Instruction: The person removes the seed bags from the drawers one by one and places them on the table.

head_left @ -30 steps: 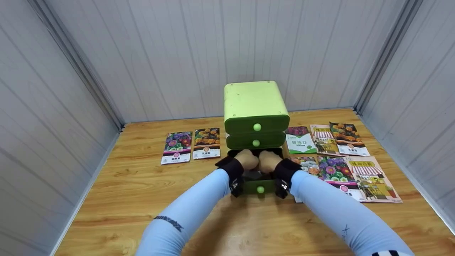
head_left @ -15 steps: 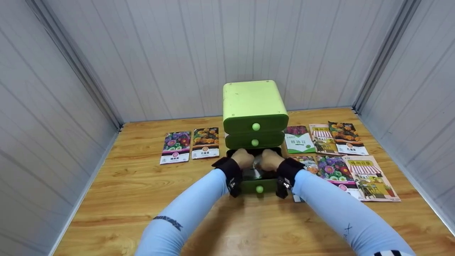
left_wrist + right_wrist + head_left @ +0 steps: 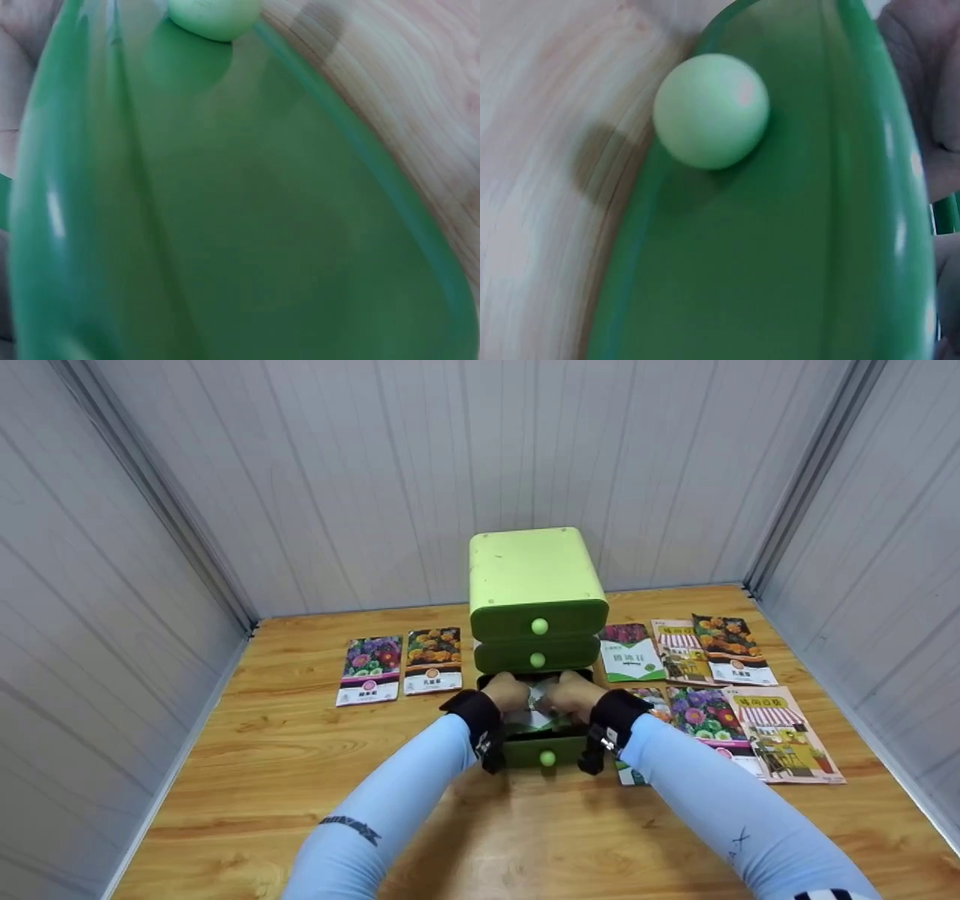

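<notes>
Both my hands reach into the pulled-out bottom drawer [image 3: 529, 753] of a small green cabinet [image 3: 536, 566]. Between them in the drawer lies a shiny silver-and-green packet [image 3: 534, 720], its surface catching the light. My left hand [image 3: 508, 692] is at the packet's left side, its fingertips hidden from the head view. At its right side, my right hand [image 3: 572, 695] has bent fingers pinching the packet's edge. The wrist views mostly show the drawer's front with its round pale knob [image 3: 711, 111]; parts of the fingers [image 3: 922, 82] show behind the rim.
Two flower seed packets [image 3: 370, 670] lie left of the cabinet on the wooden table [image 3: 300, 750]. Several more seed packets [image 3: 784, 733] lie to the right in two rows, some overlapping. The two upper drawers [image 3: 510, 655] are pushed in. Panel walls [image 3: 360, 472] enclose the table behind and at both sides.
My hands have moved apart from the drawer's middle, left hand leftward and right hand slightly rightward. More of the shiny packet now shows between them. The cabinet and other packets stay put.
</notes>
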Available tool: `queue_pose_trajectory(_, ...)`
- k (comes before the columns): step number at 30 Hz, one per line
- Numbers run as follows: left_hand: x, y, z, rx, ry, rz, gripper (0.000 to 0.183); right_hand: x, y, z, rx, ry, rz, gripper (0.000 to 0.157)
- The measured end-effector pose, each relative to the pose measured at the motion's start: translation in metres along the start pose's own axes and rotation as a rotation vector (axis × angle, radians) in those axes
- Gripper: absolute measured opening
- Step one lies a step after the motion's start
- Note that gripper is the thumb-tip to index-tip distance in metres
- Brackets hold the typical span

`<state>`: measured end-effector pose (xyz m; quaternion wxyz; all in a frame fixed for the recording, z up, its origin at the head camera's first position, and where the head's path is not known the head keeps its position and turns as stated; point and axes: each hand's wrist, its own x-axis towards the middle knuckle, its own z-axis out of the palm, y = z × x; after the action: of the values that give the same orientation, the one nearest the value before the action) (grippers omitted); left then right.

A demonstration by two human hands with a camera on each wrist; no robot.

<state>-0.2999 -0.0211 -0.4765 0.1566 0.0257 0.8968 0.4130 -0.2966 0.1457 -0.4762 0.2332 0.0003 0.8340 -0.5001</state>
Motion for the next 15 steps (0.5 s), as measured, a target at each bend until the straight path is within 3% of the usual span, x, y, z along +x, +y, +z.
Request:
queue_pose_trajectory(5, -0.002, 0.001, -0.004, -0.073, -0.013, -0.052, 0.012, 0.0, -0.001, -0.007, 0.076, -0.019, 0.059, 0.055)
queue_pose_trajectory(7, -0.003, 0.001, -0.006, -0.108, -0.017, -0.066, 0.014, 0.001, 0.0, -0.009, 0.107, -0.024, 0.076, 0.056)
queue_pose_trajectory(12, -0.007, 0.0, -0.009, -0.22, -0.02, -0.087, 0.006, 0.004, 0.002, -0.011, 0.185, 0.001, 0.102, 0.023)
queue_pose_trajectory(15, -0.01, -0.001, -0.01, -0.285, 0.003, -0.089, 0.029, 0.005, 0.003, -0.014, 0.241, 0.026, 0.099, 0.012)
